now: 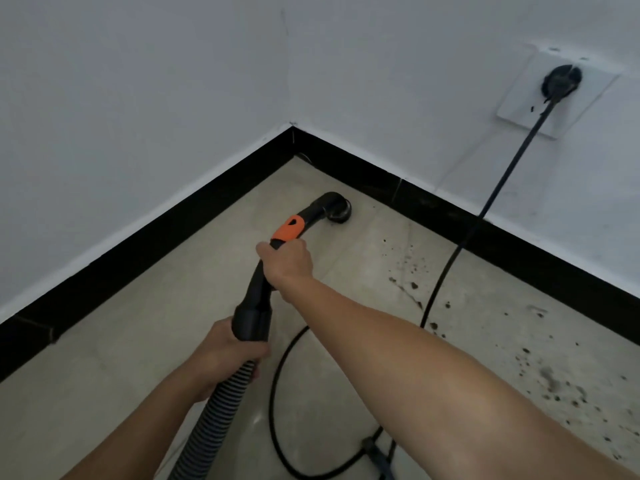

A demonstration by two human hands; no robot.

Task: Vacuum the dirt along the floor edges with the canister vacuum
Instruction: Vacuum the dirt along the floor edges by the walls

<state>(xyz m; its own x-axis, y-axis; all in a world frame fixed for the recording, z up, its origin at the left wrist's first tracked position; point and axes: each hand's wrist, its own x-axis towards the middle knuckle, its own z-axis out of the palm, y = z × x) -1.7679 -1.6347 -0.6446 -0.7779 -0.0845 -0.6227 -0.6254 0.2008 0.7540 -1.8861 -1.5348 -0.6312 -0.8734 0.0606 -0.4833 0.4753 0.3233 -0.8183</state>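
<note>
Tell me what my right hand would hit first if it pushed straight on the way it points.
Probably the black baseboard by the corner: the right hand grips the wand, whose nozzle leads.

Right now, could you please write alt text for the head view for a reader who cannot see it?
A person's right hand grips a vacuum wand and left hand its hose, the round nozzle on the floor near the corner. Dirt is scattered to the right, crossed by a plugged-in power cord.

Matt black plastic wand (pixel 258 292) with glossy orange collar (pixel 289 228); ribbed plastic hose (pixel 211 417); smooth pale floor tiles (pixel 138 358); glossy black skirting (pixel 156 244); matt painted wall (pixel 121 116).
</note>
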